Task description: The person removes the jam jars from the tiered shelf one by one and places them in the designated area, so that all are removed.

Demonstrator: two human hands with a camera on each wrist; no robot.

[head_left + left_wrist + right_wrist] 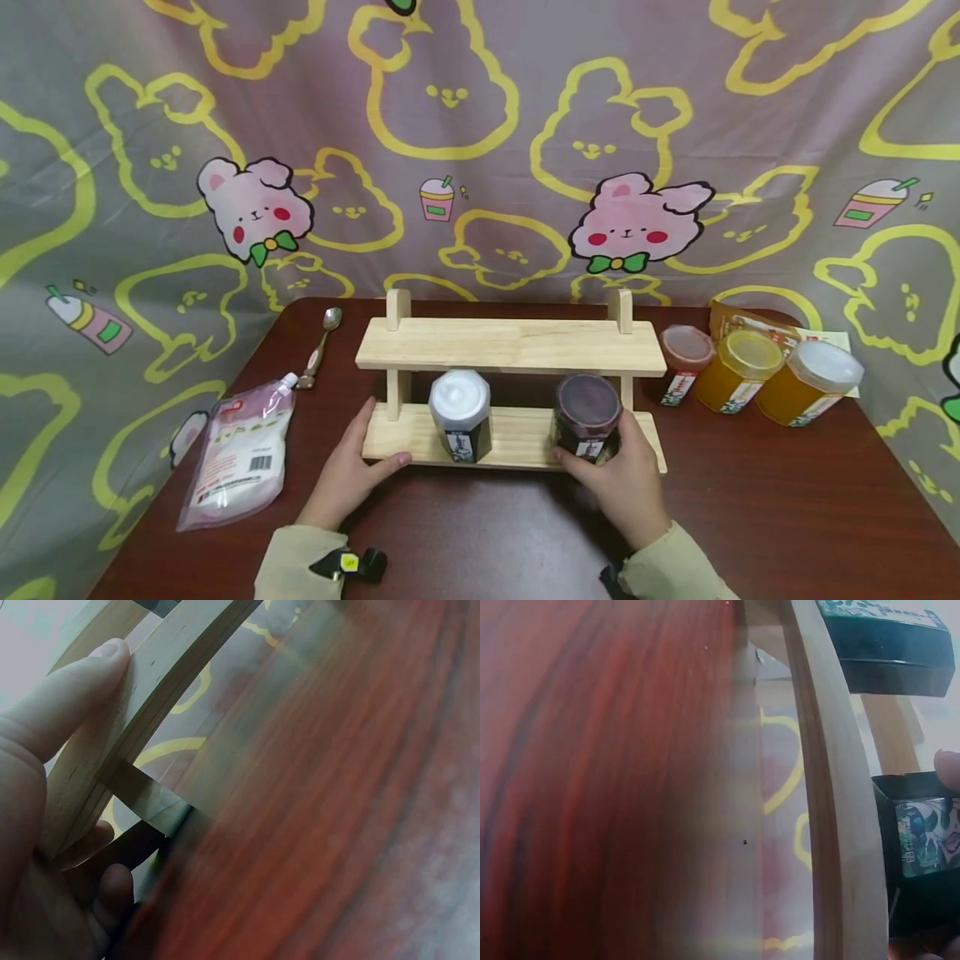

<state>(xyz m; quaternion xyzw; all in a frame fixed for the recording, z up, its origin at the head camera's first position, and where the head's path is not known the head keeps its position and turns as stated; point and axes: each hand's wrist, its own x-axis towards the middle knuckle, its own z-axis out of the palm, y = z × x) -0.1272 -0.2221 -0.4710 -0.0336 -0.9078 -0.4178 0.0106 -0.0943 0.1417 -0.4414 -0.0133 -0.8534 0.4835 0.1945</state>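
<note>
A two-tier wooden rack [510, 343] stands on the table in front of me. My left hand [351, 467] grips the left end of its lower shelf; in the left wrist view the thumb lies on top of the board [150, 682] and fingers show beneath. Around a dark-lidded jar [588, 404] on the right part of the lower shelf, my right hand [618, 479] curls its thumb and fingers. A white-lidded jar [461, 417] stands upright left of it on the same shelf. The right wrist view shows the gripped jar [922, 847] at the shelf board.
Right of the rack stand a red-lidded jar [684, 358] and two amber jars, one yellow-lidded [742, 371], one white-lidded [813, 379]. Behind them lies a brown packet [750, 323]. At left are a spouted plastic pouch [243, 454] and a spoon [318, 350]. A patterned curtain hangs behind.
</note>
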